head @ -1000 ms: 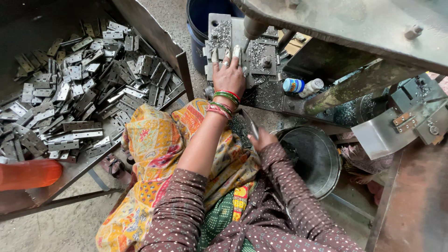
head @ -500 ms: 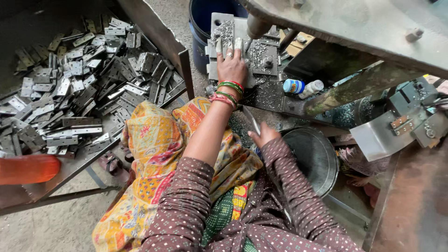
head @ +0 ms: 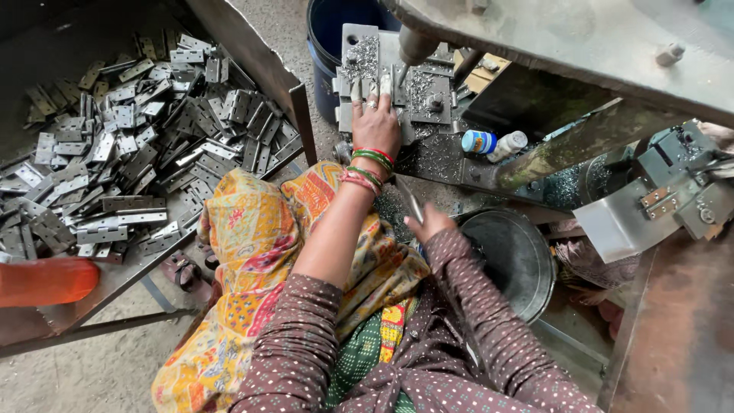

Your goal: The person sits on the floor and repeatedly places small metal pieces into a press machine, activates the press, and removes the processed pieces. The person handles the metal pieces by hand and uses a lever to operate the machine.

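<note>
Fingers of the left hand press flat on a metal hinge under the press ram; this looks like the positioning step. Right hand, near the lap, grips a thin metal strip. Loose hinges fill the tray beside.

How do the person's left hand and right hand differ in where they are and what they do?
The left hand is stretched forward and lies flat on the metal plate under the machine; the right hand stays close to the body, beside the round metal pan. The left hand grips nothing, while the right hand holds a thin metal piece. The left wrist wears coloured bangles; the right wrist is covered by a dotted sleeve.
</note>
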